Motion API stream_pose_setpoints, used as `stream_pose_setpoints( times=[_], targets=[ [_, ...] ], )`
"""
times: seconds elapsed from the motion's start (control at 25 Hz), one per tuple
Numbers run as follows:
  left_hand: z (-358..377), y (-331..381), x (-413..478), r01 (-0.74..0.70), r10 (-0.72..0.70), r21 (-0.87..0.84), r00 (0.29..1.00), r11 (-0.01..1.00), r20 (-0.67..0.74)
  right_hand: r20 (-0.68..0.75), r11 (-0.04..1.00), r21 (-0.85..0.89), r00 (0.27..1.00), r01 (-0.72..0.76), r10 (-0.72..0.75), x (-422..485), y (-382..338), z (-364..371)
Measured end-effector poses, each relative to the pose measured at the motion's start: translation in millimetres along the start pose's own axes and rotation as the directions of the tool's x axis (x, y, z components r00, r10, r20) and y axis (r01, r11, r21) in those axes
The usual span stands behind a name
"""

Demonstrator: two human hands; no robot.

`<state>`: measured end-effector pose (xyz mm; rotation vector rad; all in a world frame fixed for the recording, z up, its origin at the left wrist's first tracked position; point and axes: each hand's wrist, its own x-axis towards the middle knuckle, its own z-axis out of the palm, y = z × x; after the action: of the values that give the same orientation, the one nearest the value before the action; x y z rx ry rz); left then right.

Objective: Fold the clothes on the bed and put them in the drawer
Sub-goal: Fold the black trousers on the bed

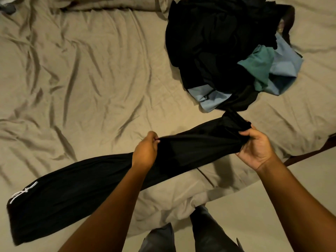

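A long black pair of trousers [76, 193] with a white drawstring at its lower-left end stretches across the near part of the bed [81, 79]. My left hand [145, 151] pinches the fabric near its middle. My right hand [254, 148] grips the bunched far end, close to the pile. A heap of unfolded clothes [218, 44], mostly black with light blue and teal pieces, lies at the back right of the bed. No drawer is in view.
The bed carries a wrinkled beige sheet, with a rumpled blanket [109, 4] along the far edge. The bed's near edge runs diagonally at the lower right, beside pale floor [254, 215]. My legs in dark trousers [205, 231] stand at the bottom.
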<state>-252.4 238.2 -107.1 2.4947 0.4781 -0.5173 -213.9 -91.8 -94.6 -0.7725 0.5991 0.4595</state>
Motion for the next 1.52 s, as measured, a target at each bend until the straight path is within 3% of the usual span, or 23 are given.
stream_pose_setpoints(
  times=[0.08,0.2,0.36,0.44,0.64,0.72,0.76,0.84,0.92,1.08,1.16,1.28,1.36,1.44,1.52],
  targets=[
    [-12,14,6,-0.058,0.052,-0.032,0.986,0.998,-0.156,-0.103,0.999,-0.009,0.994,0.032,-0.033,7,-1,-13],
    [-9,32,24,-0.170,0.163,-0.021,0.967,0.985,-0.195,-0.323,0.994,-0.077,0.941,0.077,-0.098,24,3,-37],
    [24,22,39,-0.151,0.150,-0.026,0.988,0.988,-0.028,-0.410,0.976,-0.214,0.905,0.028,-0.116,37,5,-54],
    [43,16,34,-0.179,0.173,0.104,0.983,0.978,0.065,-0.389,0.975,-0.220,0.917,0.001,-0.089,41,1,-52],
    [74,34,8,-0.325,0.308,0.289,0.946,0.901,0.103,-0.231,0.989,0.072,0.967,0.127,-0.108,48,-17,-44],
    [86,41,5,-0.366,0.313,0.338,0.928,0.867,0.202,-0.369,0.993,0.021,0.924,0.120,-0.103,56,-17,-51],
    [90,44,7,-0.367,0.282,0.365,0.922,0.856,0.265,-0.463,0.993,-0.097,0.880,0.069,-0.107,60,-13,-57],
    [96,47,11,-0.362,0.204,0.425,0.905,0.829,0.372,-0.647,0.906,-0.411,0.733,-0.103,-0.210,65,-4,-66],
    [101,50,14,-0.372,0.161,0.476,0.890,0.797,0.427,-0.689,0.767,-0.590,0.652,-0.250,-0.317,65,8,-67],
    [107,58,19,-0.374,0.102,0.524,0.874,0.765,0.475,-0.672,0.498,-0.721,0.659,-0.481,-0.337,55,28,-59],
    [110,62,19,-0.391,0.117,0.531,0.871,0.752,0.476,-0.635,0.470,-0.747,0.714,-0.471,-0.295,54,32,-58],
    [114,74,14,-0.457,0.224,0.504,0.861,0.733,0.456,-0.539,0.506,-0.774,0.815,-0.381,-0.213,56,29,-59],
    [118,87,9,-0.469,0.277,0.417,0.853,0.778,0.443,-0.485,0.620,-0.724,0.862,-0.302,-0.147,52,27,-58],
    [122,98,7,-0.415,0.299,0.216,0.855,0.884,0.424,-0.456,0.843,-0.493,0.889,-0.216,-0.038,44,23,-55],
    [121,105,6,-0.282,0.285,-0.067,0.872,0.957,0.397,-0.361,0.979,-0.169,0.931,-0.116,0.048,34,18,-47]
  ],
)
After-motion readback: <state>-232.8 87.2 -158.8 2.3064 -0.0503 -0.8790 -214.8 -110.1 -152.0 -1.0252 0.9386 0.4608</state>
